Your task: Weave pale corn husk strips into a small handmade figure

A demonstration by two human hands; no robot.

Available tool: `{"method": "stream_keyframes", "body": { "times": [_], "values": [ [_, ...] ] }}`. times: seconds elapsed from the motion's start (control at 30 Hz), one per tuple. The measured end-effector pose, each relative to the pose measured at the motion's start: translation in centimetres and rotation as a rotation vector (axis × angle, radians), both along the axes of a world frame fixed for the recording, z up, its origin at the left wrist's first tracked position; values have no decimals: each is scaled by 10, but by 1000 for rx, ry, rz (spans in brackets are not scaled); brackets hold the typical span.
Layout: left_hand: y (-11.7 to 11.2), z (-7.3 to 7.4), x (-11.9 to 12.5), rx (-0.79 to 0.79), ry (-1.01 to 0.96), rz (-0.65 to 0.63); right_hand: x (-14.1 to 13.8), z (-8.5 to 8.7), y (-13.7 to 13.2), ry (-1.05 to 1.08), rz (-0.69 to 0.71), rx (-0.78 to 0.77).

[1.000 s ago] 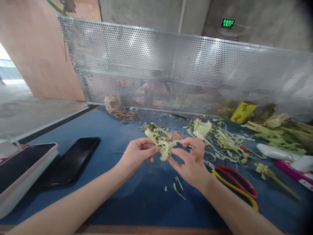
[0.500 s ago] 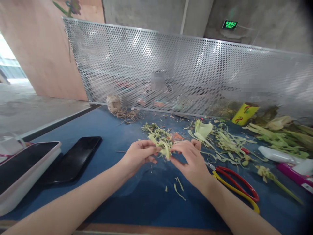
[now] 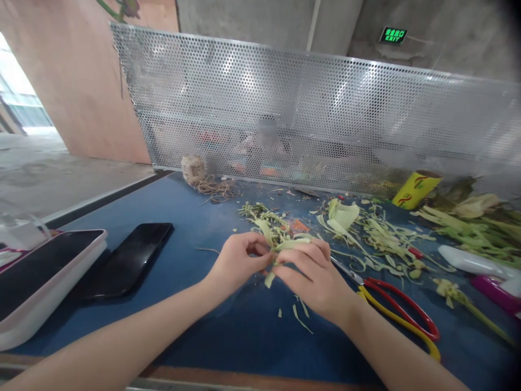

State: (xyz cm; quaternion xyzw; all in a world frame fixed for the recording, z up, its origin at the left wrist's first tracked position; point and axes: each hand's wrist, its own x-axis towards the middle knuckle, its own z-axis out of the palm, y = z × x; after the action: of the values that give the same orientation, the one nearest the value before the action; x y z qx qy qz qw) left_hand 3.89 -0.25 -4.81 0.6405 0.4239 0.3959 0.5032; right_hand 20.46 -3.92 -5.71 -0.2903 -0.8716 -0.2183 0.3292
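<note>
My left hand (image 3: 240,259) pinches a small bundle of pale green husk-like strips (image 3: 269,279) between thumb and fingers. From the other side, my right hand (image 3: 313,279) is closed on the same bundle, its fingertips almost touching the left ones. One strip end points down below the fingers, while others stick out above and to the right. Fingers cover the middle of the bundle. Behind the hands lies a heap of small green trimmings (image 3: 260,213) beside an orange scrap (image 3: 300,225). Scissors (image 3: 357,279) with red and yellow handles lie just right of my right hand.
At left are a dark phone (image 3: 136,258) and a white-cased device (image 3: 57,266). A twine ball (image 3: 193,169) sits near the perforated metal screen (image 3: 228,103). Shredded strips (image 3: 385,233), a yellow roll (image 3: 415,190) and green husks (image 3: 459,231) lie at right.
My fingertips have drawn closer together around the strips, and the strip ends now spread above and below the fingers. The view has shifted slightly.
</note>
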Motion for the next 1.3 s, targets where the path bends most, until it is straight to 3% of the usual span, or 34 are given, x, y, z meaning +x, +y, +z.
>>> {"method": "stream_keyframes", "body": {
  "times": [0.13,0.3,0.47,0.73,0.97,1.17,1.3],
  "values": [
    [-2,-6,2,57,41,13,-1,0,-1,-59,-19,44],
    [1,-6,3,-226,-129,-10,2,-1,7,129,-61,-113],
    [2,-3,2,-385,-277,4,7,0,10,95,-38,-219],
    [3,-3,-1,-550,-362,-40,9,2,11,-145,-36,-87],
    [2,1,-1,-651,-366,-52,14,7,8,-378,-121,219],
    [2,2,-3,-665,-361,-81,17,14,5,-343,-95,341],
    [1,-1,-2,-616,-361,-90,15,10,4,-297,-65,321]
  ]
}}
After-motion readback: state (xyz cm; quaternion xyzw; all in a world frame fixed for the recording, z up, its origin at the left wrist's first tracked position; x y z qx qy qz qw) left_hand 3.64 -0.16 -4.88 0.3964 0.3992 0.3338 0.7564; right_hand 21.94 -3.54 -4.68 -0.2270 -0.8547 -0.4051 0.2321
